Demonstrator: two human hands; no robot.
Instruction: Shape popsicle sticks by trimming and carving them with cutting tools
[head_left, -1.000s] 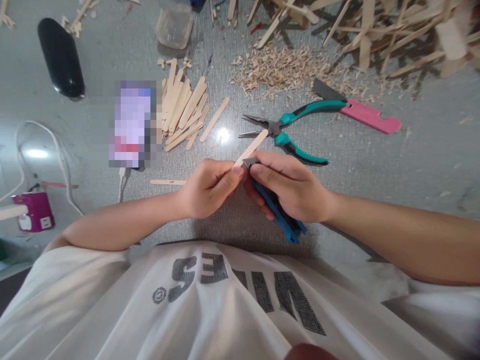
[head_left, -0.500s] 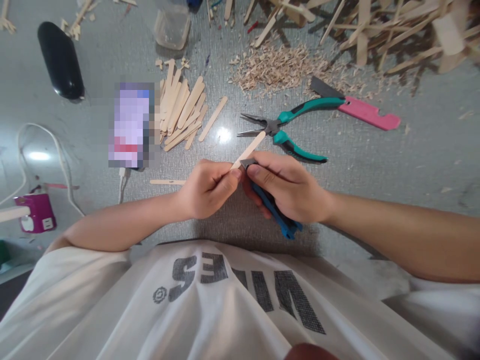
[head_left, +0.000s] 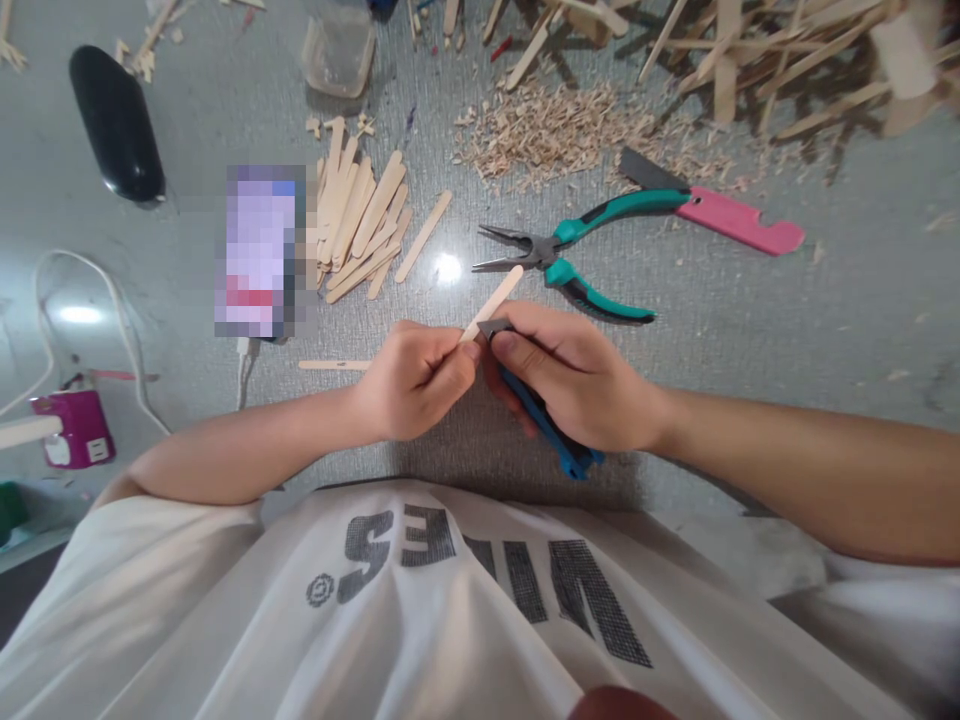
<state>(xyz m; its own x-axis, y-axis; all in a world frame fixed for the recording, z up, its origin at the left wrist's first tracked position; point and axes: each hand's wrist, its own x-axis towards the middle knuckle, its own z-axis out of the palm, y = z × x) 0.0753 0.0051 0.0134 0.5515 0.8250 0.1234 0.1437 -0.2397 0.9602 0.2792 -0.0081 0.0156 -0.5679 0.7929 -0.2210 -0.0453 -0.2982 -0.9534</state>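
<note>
Above the lap, left hand (head_left: 417, 382) still pinches the stick (head_left: 493, 301); right hand (head_left: 571, 378) still grips the blue cutter (head_left: 551, 437).

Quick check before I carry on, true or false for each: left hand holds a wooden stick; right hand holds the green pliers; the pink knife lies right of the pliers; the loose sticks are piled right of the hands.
1. The left hand holds a wooden stick: true.
2. The right hand holds the green pliers: false; it grips a blue-handled cutter, and the pliers lie on the table.
3. The pink knife lies right of the pliers: true.
4. The loose sticks are piled right of the hands: false; they lie up and left.
</note>
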